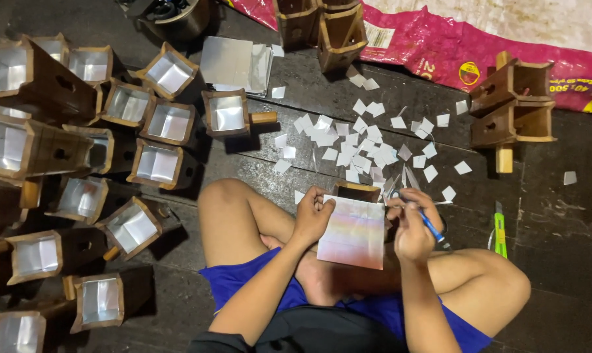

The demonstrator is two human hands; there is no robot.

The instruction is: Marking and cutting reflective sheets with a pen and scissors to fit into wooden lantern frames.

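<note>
**Desk:** What do you have on the head camera?

**Me:** I'm looking straight down at a person sitting cross-legged on a dark plank floor (pixel 557 261). My left hand (pixel 313 214) is curled closed on the left edge of a silvery sheet (pixel 353 232), fingers folded over the top corner. The sheet sits upright in front of the lap, between both hands, with a faint rainbow sheen on it.

**Desk:** And the other side?

**Me:** My right hand (pixel 410 225) is closed around a blue-handled tool (pixel 432 227) at the sheet's right edge. I take it for scissors, since pale blades poke up above the knuckles, but I can't tell for sure. The hand touches the sheet's upper right corner.

**Desk:** Anything behind the sheet?

**Me:** A small wooden box (pixel 358 191) peeks out just above its top edge, mostly hidden.

**Desk:** What surrounds you?

**Me:** Just beyond the box lies a scatter of small white paper squares (pixel 361 140) spread over the floor. To my left is a crowd of wooden boxes lined with foil (pixel 155 163), openings facing up; one with a peg handle (pixel 227 112) stands apart, nearer the squares. A stack of foil sheets (pixel 234 64) lies at the top. A green utility knife (pixel 499 230) rests on the floor near my right knee. More unlined wooden boxes (pixel 510 104) sit at the upper right, beside a pink plastic sack (pixel 433 46).
</note>
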